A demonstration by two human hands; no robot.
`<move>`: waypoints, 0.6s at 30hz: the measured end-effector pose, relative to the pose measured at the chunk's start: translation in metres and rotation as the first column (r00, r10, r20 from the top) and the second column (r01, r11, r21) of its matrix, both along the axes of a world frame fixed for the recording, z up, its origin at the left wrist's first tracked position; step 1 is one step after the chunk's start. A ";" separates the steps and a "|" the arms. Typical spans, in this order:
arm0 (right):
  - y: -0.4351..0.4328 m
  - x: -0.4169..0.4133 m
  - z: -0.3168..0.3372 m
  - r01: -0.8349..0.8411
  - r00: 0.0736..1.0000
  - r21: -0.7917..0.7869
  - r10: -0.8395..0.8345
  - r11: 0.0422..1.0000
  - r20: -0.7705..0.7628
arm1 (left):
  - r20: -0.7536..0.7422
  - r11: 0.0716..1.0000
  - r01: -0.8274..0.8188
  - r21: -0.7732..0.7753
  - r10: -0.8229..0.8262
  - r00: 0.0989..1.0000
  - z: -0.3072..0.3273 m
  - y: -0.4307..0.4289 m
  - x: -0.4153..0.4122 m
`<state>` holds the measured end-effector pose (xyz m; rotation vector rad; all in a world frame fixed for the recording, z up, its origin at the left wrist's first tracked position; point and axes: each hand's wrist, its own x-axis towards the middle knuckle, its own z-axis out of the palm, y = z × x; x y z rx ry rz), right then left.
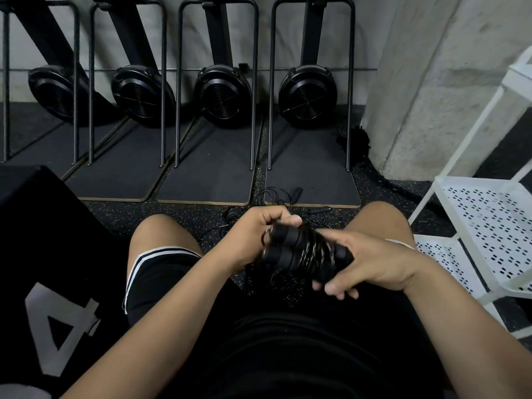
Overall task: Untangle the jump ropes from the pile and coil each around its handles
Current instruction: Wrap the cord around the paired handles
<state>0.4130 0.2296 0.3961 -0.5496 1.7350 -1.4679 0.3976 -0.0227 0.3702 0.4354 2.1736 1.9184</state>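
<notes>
Between the knees, the left hand curls round the left end of the paired black handles and the right hand grips their right end, fingers wrapped beneath, with the rope coiled round the handles between the two hands. Just beyond, more ropes lie loose on the floor, a black box to the left and a white shelf to the right. Farthest off, four rowers stand upright against the wall.

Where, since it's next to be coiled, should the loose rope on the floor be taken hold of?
By its black handle lying at the front edge of the mat, from above, pinched across its width: it is the thick, rigid part, lying flat beside the thin, tangled cord loops.
</notes>
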 end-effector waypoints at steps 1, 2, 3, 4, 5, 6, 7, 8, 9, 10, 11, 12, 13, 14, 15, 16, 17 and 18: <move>0.000 0.000 0.001 0.052 0.999 -0.062 -0.052 0.997 0.000 | -0.001 1.000 -0.015 0.001 0.015 1.000 -0.001 0.001 0.001; -0.001 0.000 0.002 0.110 0.994 -0.124 -0.110 0.986 0.008 | -0.020 0.999 -0.040 -0.032 0.040 0.999 -0.001 0.002 0.001; -0.003 -0.001 0.002 0.171 0.985 -0.177 -0.171 0.969 0.017 | -0.065 0.989 -0.076 -0.124 0.069 0.996 -0.002 0.002 0.001; -0.005 -0.002 0.001 0.228 0.973 -0.217 -0.230 0.949 0.019 | -0.084 0.977 -0.088 -0.194 0.073 0.994 -0.002 0.003 0.001; -0.007 -0.002 0.000 0.277 0.959 -0.241 -0.282 0.930 0.010 | -0.087 0.966 -0.080 -0.246 0.060 0.994 -0.002 0.003 0.002; -0.009 -0.002 -0.001 0.318 0.944 -0.253 -0.329 0.914 -0.001 | -0.074 0.961 -0.060 -0.269 0.042 0.996 0.001 0.006 0.004; -0.010 -0.002 -0.002 0.360 0.927 -0.262 -0.375 0.896 -0.008 | -0.077 0.956 -0.040 -0.290 0.018 0.997 0.000 0.007 0.004; -0.012 -0.003 -0.003 0.406 0.905 -0.268 -0.424 0.874 -0.013 | -0.076 0.952 -0.022 -0.307 -0.001 0.997 0.002 0.008 0.005; -0.013 -0.004 -0.003 0.456 0.878 -0.270 -0.478 0.848 -0.019 | -0.088 0.943 -0.014 -0.331 -0.016 0.996 0.001 0.007 0.004; -0.013 -0.006 -0.005 0.508 0.845 -0.267 -0.533 0.819 -0.029 | -0.093 0.937 -0.015 -0.349 -0.019 0.996 0.001 0.007 0.004; -0.012 -0.009 -0.007 0.557 0.809 -0.260 -0.586 0.789 -0.044 | -0.103 0.929 -0.010 -0.370 -0.030 0.994 0.000 0.006 0.004; -0.011 -0.013 -0.011 0.601 0.773 -0.250 -0.632 0.759 -0.060 | -0.105 0.922 -0.002 -0.387 -0.042 0.994 0.000 0.006 0.004; -0.009 -0.016 -0.014 0.638 0.740 -0.232 -0.668 0.734 -0.078 | -0.099 0.918 0.009 -0.397 -0.053 0.994 -0.001 0.006 0.004; -0.006 -0.019 -0.018 0.667 0.714 -0.198 -0.692 0.718 -0.105 | -0.091 0.915 0.024 -0.403 -0.066 0.994 0.000 0.007 0.004; -0.005 -0.021 -0.022 0.685 0.698 -0.150 -0.701 0.713 -0.146 | -0.091 0.912 0.040 -0.409 -0.085 0.992 0.000 0.008 0.005; -0.004 -0.023 -0.025 0.694 0.690 -0.090 -0.696 0.714 -0.200 | -0.091 0.907 0.052 -0.417 -0.099 0.991 0.001 0.009 0.006; -0.003 -0.025 -0.030 0.696 0.689 -0.025 -0.677 0.718 -0.257 | -0.101 0.904 0.057 -0.424 -0.109 0.989 0.002 0.009 0.006; -0.002 -0.026 -0.035 0.687 0.700 0.037 -0.647 0.726 -0.303 | -0.113 0.903 0.056 -0.425 -0.115 0.987 0.003 0.010 0.007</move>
